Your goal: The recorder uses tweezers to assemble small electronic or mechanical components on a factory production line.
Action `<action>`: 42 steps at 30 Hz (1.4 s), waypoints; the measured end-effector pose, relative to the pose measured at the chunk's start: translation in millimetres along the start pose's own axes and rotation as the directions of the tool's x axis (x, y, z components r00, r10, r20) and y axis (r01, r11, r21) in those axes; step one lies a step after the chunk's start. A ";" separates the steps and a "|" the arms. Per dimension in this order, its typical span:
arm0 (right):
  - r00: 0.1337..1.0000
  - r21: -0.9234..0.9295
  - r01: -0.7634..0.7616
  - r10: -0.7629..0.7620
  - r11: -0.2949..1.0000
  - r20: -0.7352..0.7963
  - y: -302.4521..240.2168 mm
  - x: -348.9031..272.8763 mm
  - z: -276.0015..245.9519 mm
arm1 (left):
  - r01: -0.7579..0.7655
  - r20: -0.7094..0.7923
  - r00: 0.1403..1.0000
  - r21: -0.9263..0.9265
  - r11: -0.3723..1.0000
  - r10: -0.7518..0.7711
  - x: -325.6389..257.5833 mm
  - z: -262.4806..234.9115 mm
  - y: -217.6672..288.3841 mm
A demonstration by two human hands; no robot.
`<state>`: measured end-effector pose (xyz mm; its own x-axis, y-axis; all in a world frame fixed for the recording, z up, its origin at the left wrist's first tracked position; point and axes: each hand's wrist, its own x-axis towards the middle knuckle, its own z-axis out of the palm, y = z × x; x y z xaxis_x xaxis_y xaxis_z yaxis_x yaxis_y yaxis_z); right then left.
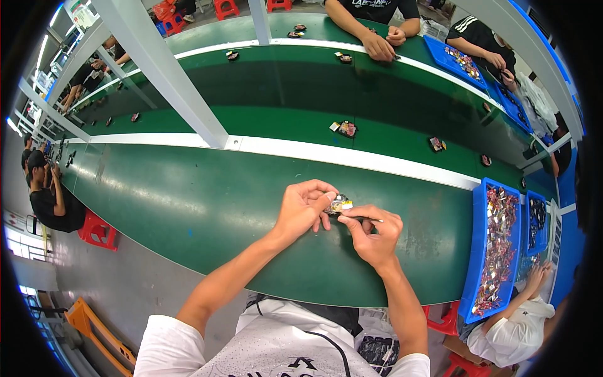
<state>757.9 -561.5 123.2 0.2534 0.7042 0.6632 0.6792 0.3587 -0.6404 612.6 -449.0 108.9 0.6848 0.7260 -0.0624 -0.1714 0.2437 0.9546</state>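
Over the green worktable [207,201], my left hand [299,208] pinches a small black pack [340,205] with a yellow and white label and a pictured front. Close beside it, my right hand [377,237] has its thumb and fingers closed on a thin dark stick [369,218], whose pale tip points right. The right fingertips meet the lower edge of the pack. Part of the pack is hidden behind the fingers, and whether the stick touches it I cannot tell.
To the right stands a long blue tray [475,251] full of small colourful pieces, with a smaller blue bin [528,242] of black items beyond it. Past a white rail [301,149], a green conveyor carries several similar packs [346,129]. Other people sit around; a grey post [166,69] rises ahead-left.
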 end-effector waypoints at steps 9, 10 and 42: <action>1.000 -0.006 -0.001 0.001 1.000 -0.015 -0.8 0.2 -3.3 | 0.009 -0.048 0.999 0.057 0.998 -0.006 -0.6 7.8 -4.3; 1.000 -0.016 -0.011 0.011 1.000 -0.007 -0.4 0.0 -4.8 | 0.001 -0.053 0.999 0.090 0.996 0.004 -0.3 9.0 -4.8; 0.979 -0.071 -0.051 0.036 0.996 -0.200 -38.9 22.8 -22.7 | 0.276 -0.450 0.613 0.892 0.358 0.649 129.1 -88.9 91.0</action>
<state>752.8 -573.4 172.0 0.4101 0.5803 0.7036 0.7127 0.2774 -0.6443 622.4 -275.9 161.8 -0.0101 0.8928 0.4504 0.7594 -0.2862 0.5843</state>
